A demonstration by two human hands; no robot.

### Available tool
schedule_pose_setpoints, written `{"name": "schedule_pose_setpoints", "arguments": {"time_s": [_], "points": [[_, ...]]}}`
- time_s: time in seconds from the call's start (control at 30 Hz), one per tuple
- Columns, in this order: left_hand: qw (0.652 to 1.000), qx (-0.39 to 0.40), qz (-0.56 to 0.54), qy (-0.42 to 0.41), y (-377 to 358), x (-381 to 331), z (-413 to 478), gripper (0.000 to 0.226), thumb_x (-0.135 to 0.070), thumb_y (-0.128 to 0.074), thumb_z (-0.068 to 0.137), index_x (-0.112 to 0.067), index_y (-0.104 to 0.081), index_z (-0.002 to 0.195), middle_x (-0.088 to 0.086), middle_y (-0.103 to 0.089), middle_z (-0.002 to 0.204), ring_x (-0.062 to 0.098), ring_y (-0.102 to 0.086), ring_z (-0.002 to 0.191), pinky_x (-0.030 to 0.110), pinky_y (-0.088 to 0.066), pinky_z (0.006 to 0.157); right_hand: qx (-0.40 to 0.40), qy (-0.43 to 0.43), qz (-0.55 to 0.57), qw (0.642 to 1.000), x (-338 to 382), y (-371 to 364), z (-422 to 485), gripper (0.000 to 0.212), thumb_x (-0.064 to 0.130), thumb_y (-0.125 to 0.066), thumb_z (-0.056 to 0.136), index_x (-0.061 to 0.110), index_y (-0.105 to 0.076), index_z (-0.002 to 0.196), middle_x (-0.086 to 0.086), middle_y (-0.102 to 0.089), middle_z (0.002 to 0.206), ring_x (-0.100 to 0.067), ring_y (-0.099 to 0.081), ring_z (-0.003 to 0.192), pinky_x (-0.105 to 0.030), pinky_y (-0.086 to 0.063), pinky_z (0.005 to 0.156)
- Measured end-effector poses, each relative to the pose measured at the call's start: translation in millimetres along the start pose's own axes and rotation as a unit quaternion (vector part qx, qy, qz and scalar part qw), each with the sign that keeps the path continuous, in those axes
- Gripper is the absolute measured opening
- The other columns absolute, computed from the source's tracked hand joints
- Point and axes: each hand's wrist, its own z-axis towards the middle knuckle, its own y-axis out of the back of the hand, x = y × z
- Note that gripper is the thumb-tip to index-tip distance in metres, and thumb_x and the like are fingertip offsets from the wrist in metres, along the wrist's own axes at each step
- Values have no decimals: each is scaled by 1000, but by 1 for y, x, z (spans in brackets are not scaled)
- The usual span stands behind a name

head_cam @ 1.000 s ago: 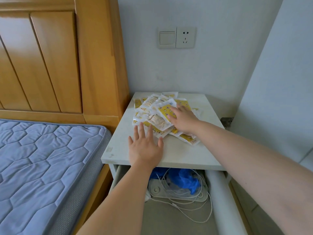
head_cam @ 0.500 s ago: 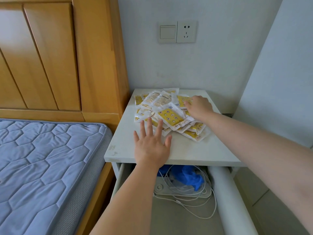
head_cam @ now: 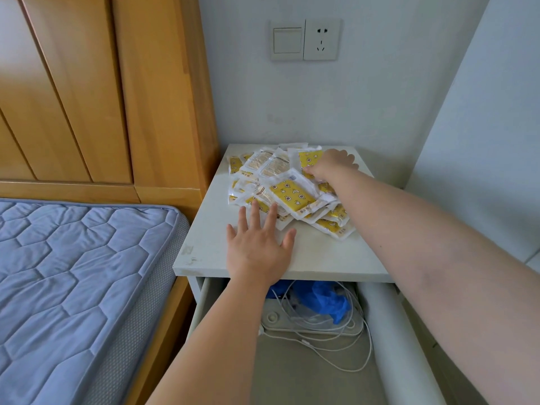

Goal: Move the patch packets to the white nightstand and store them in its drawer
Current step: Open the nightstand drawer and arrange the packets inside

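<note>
Lettering on the yellow-printed patch packets (head_cam: 292, 194) is too small to read.

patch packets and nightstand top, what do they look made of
Patch packets: likely thin plastic film, glossy, with white crimped borders and light glare. Nightstand top: probably laminated or painted board, matte white, flat square edge, scuffs near its front left corner.

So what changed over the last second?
The right hand moved from the middle of the patch packets to the pile's far right corner, fingers curled over it; whether it grips is unclear. The left hand stayed flat on the nightstand, fingertips at the pile's near edge. The drawer stayed open, no packets visible in it.
</note>
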Motion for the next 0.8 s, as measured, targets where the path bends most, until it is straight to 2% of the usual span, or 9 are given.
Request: {"name": "schedule_pose_setpoints", "arguments": {"time_s": [0.1, 0.2, 0.27, 0.37, 0.43, 0.5, 0.6, 0.7, 0.8], "points": [[1000, -4, -1, 0, 0, 1, 0, 68, -64, -9, 93, -35, 5, 152, 1, 11, 161, 24, 12, 148, 49, -3, 119, -62, 37, 22, 997, 1, 6, 1, 50, 35, -61, 87, 6, -48, 127, -11, -48, 131, -29, -41, 124, -35, -37, 96], [1000, -7, -8, 1, 0, 1, 0, 69, -65, -10, 93, -33, 4, 152, 1, 10, 161, 23, 12, 148, 48, -3, 120, -127, 83, 137, 979, -1, 17, -7, 20, 23, -52, 94, 5, -57, 99, -9, -61, 102, -31, -55, 101, -31, -40, 73], [1000, -14, -11, 2, 0, 0, 0, 70, -65, -10, 93, -31, 4, 153, 1, 9, 161, 23, 11, 148, 47, -4, 120, -114, 78, 250, 958, -2, 27, -20, 19, 21, -49, 94, 9, -51, 79, -3, -53, 79, -29, -51, 83, -28, -36, 63], [1000, -21, -17, 8, 0, 0, -2, 72, -64, -12, 93, -29, 10, 152, 3, 9, 161, 23, 11, 148, 46, -3, 120, -3, 31, 322, 946, -6, 32, -44, 14, 19, -52, 92, 8, -57, 96, -4, -51, 82, -26, -51, 84, -28, -41, 63], [999, -24, -22, 10, 1, -1, -3, 72, -64, -13, 93, -30, 15, 150, 3, 10, 161, 23, 11, 148, 46, -2, 120, 56, 44, 219, 973, -13, 23, -57, 24, 25, -51, 93, 4, -59, 102, -9, -55, 92, -29, -53, 96, -34, -44, 78], [1000, -22, -21, 6, 1, -1, -3, 70, -64, -12, 93, -34, 16, 150, 3, 10, 161, 23, 11, 148, 46, -3, 120, 32, 101, 21, 994, -22, 12, -68, 38, 38, -43, 96, 6, -59, 108, -11, -56, 109, -32, -47, 112, -35, -39, 89], [1000, -1, -7, -8, 2, 0, -3, 65, -65, -11, 93, -42, 14, 148, 2, 11, 161, 25, 13, 147, 48, -3, 119, -17, 172, -149, 974, -23, 6, -78, 53, 50, -36, 96, 9, -57, 120, -12, -51, 128, -31, -39, 123, -38, -35, 95], [1000, 11, -5, -15, 3, 1, -2, 63, -66, -11, 93, -44, 8, 149, 2, 12, 161, 26, 12, 147, 49, -3, 119, -11, 186, -224, 957, -13, 11, -77, 59, 57, -41, 92, 14, -52, 130, -11, -44, 135, -30, -34, 127, -38, -32, 98], [1000, 11, -6, -15, 3, 1, -2, 62, -65, -12, 93, -45, 4, 149, 2, 11, 161, 25, 12, 148, 49, -3, 119, 52, 174, -189, 965, -1, 15, -73, 65, 57, -53, 87, 12, -46, 133, -11, -42, 139, -31, -31, 131, -39, -32, 102]]}}
